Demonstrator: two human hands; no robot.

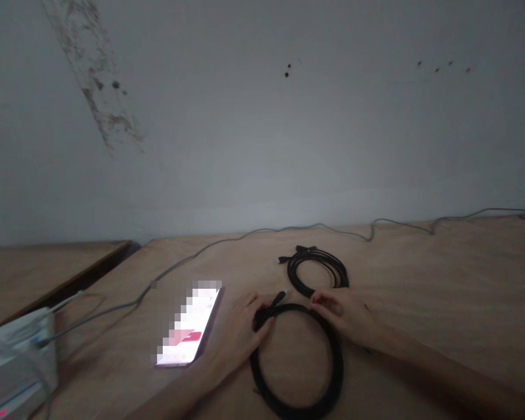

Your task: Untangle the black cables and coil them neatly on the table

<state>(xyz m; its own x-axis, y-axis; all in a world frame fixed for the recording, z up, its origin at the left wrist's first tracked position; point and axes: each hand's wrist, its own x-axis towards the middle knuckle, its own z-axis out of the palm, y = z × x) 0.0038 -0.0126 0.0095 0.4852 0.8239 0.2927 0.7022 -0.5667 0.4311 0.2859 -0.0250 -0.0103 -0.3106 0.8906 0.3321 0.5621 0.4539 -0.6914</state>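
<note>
A large black cable coil [328,379] lies on the wooden table [441,280] in front of me. My left hand [240,329] rests on the coil's upper left, fingers curled round the bundle near a loose plug end [280,296]. My right hand [345,315] pinches the coil's top right, fingers closed on the strands. Just behind it sits a smaller black cable coil [318,272], with its plugs pointing left; no hand touches it.
A lit phone [190,329] lies screen-up left of my left hand. A thin grey cable [254,234] runs along the table's back edge by the wall. White boxes [13,361] stand at the lower left, beside a second table [48,268].
</note>
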